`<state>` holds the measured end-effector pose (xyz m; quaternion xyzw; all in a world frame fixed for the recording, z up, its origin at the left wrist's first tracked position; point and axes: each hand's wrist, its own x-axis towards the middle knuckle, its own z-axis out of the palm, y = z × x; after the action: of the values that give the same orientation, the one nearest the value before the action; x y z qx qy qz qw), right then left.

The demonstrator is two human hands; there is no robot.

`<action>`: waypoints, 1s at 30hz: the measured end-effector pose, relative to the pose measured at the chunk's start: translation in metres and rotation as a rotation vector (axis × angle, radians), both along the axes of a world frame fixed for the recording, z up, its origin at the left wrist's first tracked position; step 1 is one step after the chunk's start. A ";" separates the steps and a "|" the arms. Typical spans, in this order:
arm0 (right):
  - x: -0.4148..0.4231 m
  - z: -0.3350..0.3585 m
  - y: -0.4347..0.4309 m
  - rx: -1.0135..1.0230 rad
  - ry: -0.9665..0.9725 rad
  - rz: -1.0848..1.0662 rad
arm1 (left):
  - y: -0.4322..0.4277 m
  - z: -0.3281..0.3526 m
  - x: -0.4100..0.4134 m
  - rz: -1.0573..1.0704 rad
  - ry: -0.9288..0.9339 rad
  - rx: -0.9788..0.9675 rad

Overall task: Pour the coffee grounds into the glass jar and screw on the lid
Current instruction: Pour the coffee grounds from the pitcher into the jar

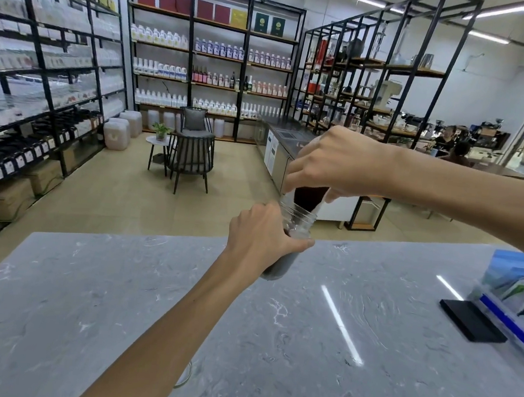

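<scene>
— While the left hand [258, 235] wraps round the body of the glass jar [295, 226], what is it doing there?

— Steadying it, I'd say. The fingers are closed on the jar's side, below the threaded neck, so the mouth stays clear. The jar stands on the grey marbled surface [303, 348], near its far edge, and a light jar would likely tip or slide if something nudged its rim.

— And the right hand [335, 164]?

— It is closed around a clear container [311, 197] tipped mouth-down over the jar. The coffee grounds [307, 196] show as a dark mass at the container's lower end, right at the jar's opening. The spout end appears to sit just inside the rim, probably so that nothing spills onto the surface.

— How full is the jar?

— Dark grounds show through the glass low down, beneath the left hand; the exact level is hidden by the fingers. The pour looks to be under way, not finished.

— Where is the lid?

— I can't be sure. A thin round rim [185, 376] peeks out from under the left forearm, close to the person; it may be the lid, but most of it is covered. Away to the right lie a black pad [471, 320] and a clear box of packets [521, 300], well apart from the jar.
</scene>
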<state>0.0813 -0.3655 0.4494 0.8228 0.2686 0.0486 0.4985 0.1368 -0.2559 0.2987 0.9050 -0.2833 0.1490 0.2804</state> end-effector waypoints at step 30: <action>0.000 0.007 -0.005 -0.078 -0.032 -0.057 | -0.014 0.000 0.004 0.015 0.009 -0.027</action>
<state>0.0812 -0.3706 0.4560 0.8091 0.2386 0.0369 0.5358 0.1403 -0.2703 0.2987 0.9039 -0.2731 0.1510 0.2925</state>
